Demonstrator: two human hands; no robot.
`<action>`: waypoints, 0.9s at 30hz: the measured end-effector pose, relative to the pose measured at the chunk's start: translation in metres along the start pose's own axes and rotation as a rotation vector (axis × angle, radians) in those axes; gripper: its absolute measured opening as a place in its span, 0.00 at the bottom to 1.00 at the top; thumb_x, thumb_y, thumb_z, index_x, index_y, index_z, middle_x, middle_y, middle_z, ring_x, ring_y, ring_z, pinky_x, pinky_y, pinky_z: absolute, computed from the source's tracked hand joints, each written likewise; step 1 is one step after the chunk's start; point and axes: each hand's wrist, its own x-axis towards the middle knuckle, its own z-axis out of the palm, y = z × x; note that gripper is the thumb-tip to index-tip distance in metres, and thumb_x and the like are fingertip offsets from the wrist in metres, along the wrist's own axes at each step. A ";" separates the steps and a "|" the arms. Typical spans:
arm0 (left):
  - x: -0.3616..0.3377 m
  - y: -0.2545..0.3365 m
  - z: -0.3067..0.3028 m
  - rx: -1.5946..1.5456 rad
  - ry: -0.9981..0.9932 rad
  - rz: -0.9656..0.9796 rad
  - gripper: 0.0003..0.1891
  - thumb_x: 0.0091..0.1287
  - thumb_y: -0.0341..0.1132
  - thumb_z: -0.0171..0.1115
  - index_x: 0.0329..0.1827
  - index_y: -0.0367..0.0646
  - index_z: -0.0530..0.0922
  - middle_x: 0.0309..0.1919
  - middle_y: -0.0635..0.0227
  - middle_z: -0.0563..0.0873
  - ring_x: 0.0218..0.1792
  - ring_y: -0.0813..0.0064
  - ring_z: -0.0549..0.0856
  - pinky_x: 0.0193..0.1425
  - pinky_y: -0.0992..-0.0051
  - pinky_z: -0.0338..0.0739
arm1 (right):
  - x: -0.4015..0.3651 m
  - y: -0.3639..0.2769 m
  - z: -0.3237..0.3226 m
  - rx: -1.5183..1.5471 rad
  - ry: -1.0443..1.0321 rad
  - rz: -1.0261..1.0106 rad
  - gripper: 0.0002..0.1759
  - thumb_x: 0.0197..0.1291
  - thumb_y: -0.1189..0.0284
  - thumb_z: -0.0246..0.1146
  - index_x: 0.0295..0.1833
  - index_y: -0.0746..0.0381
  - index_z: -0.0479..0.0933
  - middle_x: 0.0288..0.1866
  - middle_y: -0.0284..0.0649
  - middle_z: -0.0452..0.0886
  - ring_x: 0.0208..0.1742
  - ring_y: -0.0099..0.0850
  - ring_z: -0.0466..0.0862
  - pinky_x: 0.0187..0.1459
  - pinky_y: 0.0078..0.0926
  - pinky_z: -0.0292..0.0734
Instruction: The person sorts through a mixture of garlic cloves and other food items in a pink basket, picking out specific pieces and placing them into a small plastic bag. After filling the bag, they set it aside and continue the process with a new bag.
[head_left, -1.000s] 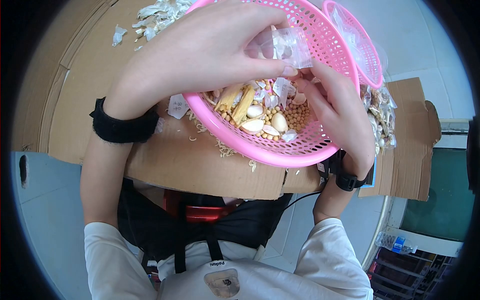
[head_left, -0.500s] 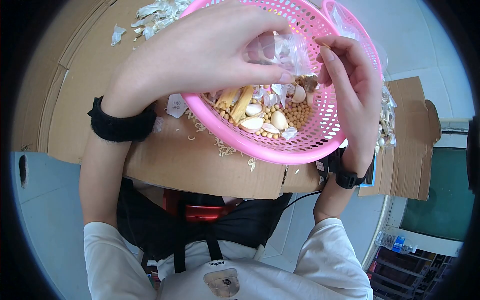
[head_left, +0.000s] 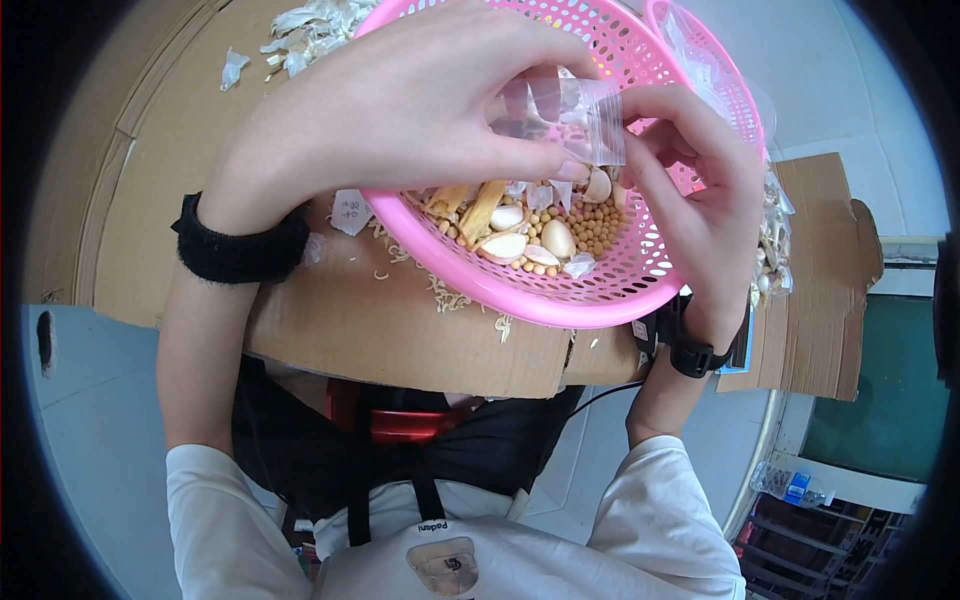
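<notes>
The left hand (head_left: 400, 100) is closed around a small clear plastic bag (head_left: 562, 108), pinching it between thumb and fingers above the pink basket (head_left: 520, 300). The right hand (head_left: 700, 200) has its fingertips (head_left: 640, 110) pinched on the bag's right edge, seemingly at its mouth.

The bag looks thin, limp and nearly weightless (slick film, I'd judge, and quick to collapse). It is best held by its edges or its sealed rim, with a light pinch from each side.

Below the hands, the basket holds garlic cloves (head_left: 557, 240), soybeans (head_left: 597, 222) and pale dried sticks (head_left: 480, 208). It rests on a cardboard sheet (head_left: 350, 330) laid over the tabletop. A second pink basket (head_left: 742, 110) sits just behind, and garlic skins (head_left: 310, 25) are heaped at the far left.

Half a second ago the right hand was spread and clear of the bag; a second ago it was down among the basket's contents. Now it has closed on the bag. The left hand has hardly moved.
</notes>
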 end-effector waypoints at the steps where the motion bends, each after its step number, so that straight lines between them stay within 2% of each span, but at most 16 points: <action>1: 0.001 0.000 -0.002 -0.009 -0.023 0.003 0.27 0.72 0.45 0.69 0.62 0.27 0.81 0.36 0.52 0.90 0.34 0.68 0.89 0.37 0.73 0.82 | 0.000 0.001 0.000 0.000 0.000 0.000 0.12 0.67 0.87 0.66 0.54 0.70 0.82 0.47 0.36 0.88 0.36 0.19 0.86 0.39 0.19 0.81; 5: 0.006 -0.004 -0.003 0.010 -0.100 -0.084 0.26 0.71 0.44 0.69 0.61 0.28 0.81 0.35 0.53 0.90 0.33 0.69 0.88 0.36 0.74 0.82 | -0.001 0.002 0.001 -0.030 0.007 -0.015 0.13 0.66 0.86 0.67 0.56 0.70 0.83 0.47 0.37 0.89 0.36 0.20 0.86 0.38 0.19 0.82; 10: 0.000 0.000 0.003 0.021 0.022 0.020 0.24 0.71 0.43 0.69 0.58 0.29 0.82 0.32 0.56 0.89 0.30 0.70 0.87 0.34 0.74 0.80 | -0.001 -0.001 0.001 -0.065 0.009 -0.026 0.15 0.64 0.86 0.67 0.56 0.70 0.84 0.46 0.38 0.89 0.35 0.20 0.86 0.38 0.19 0.82; 13: 0.006 -0.004 -0.001 0.011 -0.068 -0.046 0.24 0.71 0.44 0.70 0.58 0.29 0.82 0.32 0.57 0.89 0.30 0.70 0.87 0.34 0.74 0.80 | -0.001 -0.002 0.002 -0.063 0.014 -0.027 0.15 0.64 0.86 0.67 0.57 0.70 0.84 0.45 0.38 0.89 0.34 0.20 0.86 0.38 0.20 0.82; 16: 0.002 0.009 -0.006 0.051 -0.059 -0.035 0.24 0.71 0.44 0.70 0.58 0.29 0.82 0.32 0.57 0.89 0.30 0.70 0.87 0.34 0.75 0.80 | -0.001 -0.001 0.003 -0.050 0.028 -0.032 0.15 0.64 0.85 0.68 0.56 0.70 0.85 0.43 0.37 0.89 0.34 0.20 0.86 0.37 0.19 0.81; 23: 0.001 -0.002 0.002 0.014 0.021 0.033 0.23 0.71 0.43 0.71 0.57 0.30 0.82 0.32 0.57 0.89 0.30 0.72 0.87 0.33 0.76 0.79 | 0.000 0.001 0.003 -0.090 0.026 -0.066 0.13 0.64 0.84 0.70 0.54 0.69 0.86 0.38 0.36 0.87 0.32 0.20 0.84 0.35 0.19 0.78; 25: 0.005 -0.009 0.000 0.014 -0.067 -0.041 0.23 0.71 0.43 0.70 0.58 0.29 0.82 0.31 0.57 0.89 0.29 0.72 0.87 0.33 0.76 0.79 | 0.000 0.000 0.003 -0.096 0.029 -0.075 0.13 0.65 0.84 0.70 0.54 0.69 0.86 0.37 0.36 0.87 0.32 0.20 0.84 0.35 0.19 0.78; 27: 0.005 -0.008 -0.001 0.006 -0.073 -0.041 0.23 0.71 0.42 0.70 0.58 0.30 0.82 0.31 0.57 0.89 0.29 0.72 0.87 0.33 0.77 0.79 | 0.000 -0.001 0.004 -0.101 0.042 -0.073 0.14 0.65 0.84 0.69 0.57 0.69 0.86 0.37 0.35 0.86 0.32 0.20 0.84 0.35 0.18 0.78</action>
